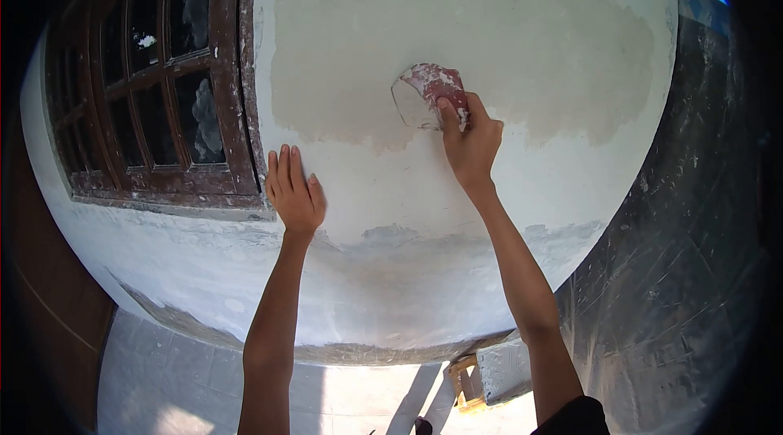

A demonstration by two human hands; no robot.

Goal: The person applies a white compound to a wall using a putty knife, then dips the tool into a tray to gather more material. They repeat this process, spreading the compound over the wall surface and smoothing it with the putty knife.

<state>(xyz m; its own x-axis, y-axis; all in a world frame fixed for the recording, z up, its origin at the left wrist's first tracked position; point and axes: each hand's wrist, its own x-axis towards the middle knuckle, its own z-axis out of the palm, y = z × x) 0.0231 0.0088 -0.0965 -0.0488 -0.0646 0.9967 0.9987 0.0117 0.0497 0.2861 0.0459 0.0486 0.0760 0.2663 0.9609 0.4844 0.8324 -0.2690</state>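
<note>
My right hand (pixel 474 140) grips a folded, bent sheet of sandpaper (pixel 441 80), reddish-brown and smeared with white dust, against the wall (pixel 391 182). The thumb lies over its near side, and the other fingers are partly hidden behind it. Around and above the sheet spreads a beige-grey patch (pixel 489 19) with an uneven edge on the white wall. Lower and to the left, my left hand (pixel 295 197) rests flat on the wall with fingers stretched, holding nothing. It is close to the corner of the brown window frame (pixel 247 92).
A brown window (pixel 147 84) with several panes is at the left. Below, a grey-smeared block (pixel 503 370) and a yellowish wooden piece (pixel 466 384) stand on the sunlit floor (pixel 351 398). A dark, scuffed surface (pixel 661 272) runs along the right.
</note>
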